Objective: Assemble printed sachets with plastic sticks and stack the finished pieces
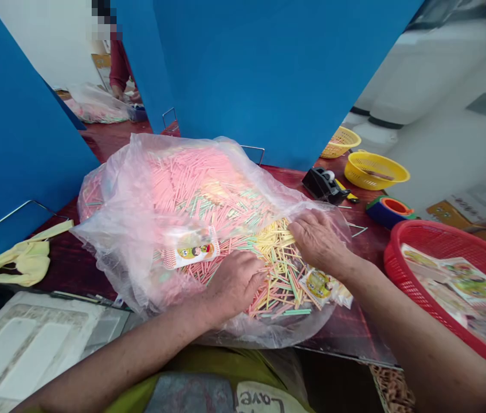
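Observation:
A large clear plastic bag [116,223] lies open towards me, full of thin pastel sticks [195,178] in pink, yellow and green. My left hand [236,284] rests in the bag's mouth, its fingers curled round sticks and the fingertips hidden. To its right, my right hand [316,238] is closed at the yellow sticks by the bag's edge, fingertips partly out of sight. A printed white packet [195,246] lies on the bag left of the hands. Another small printed packet [318,287] sits under my right wrist among the sticks.
Blue panels [247,74] stand behind the bag. On the right are a black tape dispenser [324,184], tape rolls [389,211], a yellow basket [378,172] and a red basket [402,258] holding packets. Yellow gloves [28,261] lie left. Another person's sleeve [119,66] shows beyond the panels.

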`<action>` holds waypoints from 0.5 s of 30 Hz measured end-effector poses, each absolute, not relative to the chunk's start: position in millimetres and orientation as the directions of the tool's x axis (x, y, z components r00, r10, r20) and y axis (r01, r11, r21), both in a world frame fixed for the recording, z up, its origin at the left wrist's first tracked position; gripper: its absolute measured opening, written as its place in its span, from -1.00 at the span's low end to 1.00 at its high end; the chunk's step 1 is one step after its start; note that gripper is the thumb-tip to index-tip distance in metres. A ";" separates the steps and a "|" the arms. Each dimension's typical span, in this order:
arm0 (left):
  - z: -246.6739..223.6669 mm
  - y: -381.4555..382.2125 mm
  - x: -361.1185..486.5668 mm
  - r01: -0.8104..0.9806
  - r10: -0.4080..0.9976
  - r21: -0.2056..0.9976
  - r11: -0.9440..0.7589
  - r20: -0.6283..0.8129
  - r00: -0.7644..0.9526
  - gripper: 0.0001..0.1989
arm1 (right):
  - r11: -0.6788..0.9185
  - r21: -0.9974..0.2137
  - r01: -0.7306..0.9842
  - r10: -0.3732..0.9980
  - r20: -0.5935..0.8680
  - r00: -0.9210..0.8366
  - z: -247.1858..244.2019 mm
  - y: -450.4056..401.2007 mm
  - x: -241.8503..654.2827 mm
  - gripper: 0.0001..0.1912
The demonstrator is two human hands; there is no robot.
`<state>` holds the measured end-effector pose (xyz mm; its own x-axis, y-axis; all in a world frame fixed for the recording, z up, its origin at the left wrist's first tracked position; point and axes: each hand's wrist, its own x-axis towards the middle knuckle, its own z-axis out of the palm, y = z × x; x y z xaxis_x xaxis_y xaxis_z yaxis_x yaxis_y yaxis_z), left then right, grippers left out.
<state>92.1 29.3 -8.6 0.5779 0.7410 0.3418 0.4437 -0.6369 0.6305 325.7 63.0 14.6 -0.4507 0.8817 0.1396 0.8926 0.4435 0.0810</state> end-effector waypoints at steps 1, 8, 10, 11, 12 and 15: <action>-5.4 33.0 96.2 0.428 0.784 0.693 -0.581 0.335 0.522 -0.73 | 0.394 -0.119 0.911 0.918 0.100 -0.384 20.9 57.0 316.0 -0.91; -3.8 40.0 113.5 -0.148 0.866 0.977 0.152 -0.059 0.497 -0.57 | -0.246 -0.961 0.127 0.822 -0.276 -0.497 19.8 21.1 252.1 -0.67; -1.8 34.8 113.6 -0.258 0.915 0.947 0.194 -0.080 0.394 -0.60 | -0.310 -0.950 0.037 0.820 -0.287 -0.495 18.1 15.2 246.1 -0.68; -0.1 32.2 114.0 -0.301 0.928 0.933 0.198 -0.079 0.365 -0.61 | -0.310 -0.950 0.025 0.834 -0.285 -0.473 17.5 12.4 243.5 -0.68; 1.7 30.2 115.0 -0.344 0.936 0.917 0.202 -0.078 0.343 -0.62 | -0.289 -0.957 0.027 0.866 -0.273 -0.419 16.4 9.5 240.4 -0.68; 3.0 28.6 122.3 -0.478 0.949 0.845 0.237 -0.097 0.300 -0.62 | -0.128 -0.982 0.138 0.977 -0.149 -0.153 7.6 2.4 227.0 -0.65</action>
<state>122.3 28.6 3.0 0.3005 0.9489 -0.0965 -0.4784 0.2375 0.8454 227.0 2.4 7.6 -0.1532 0.9770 -0.1486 0.1375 -0.1278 -0.9822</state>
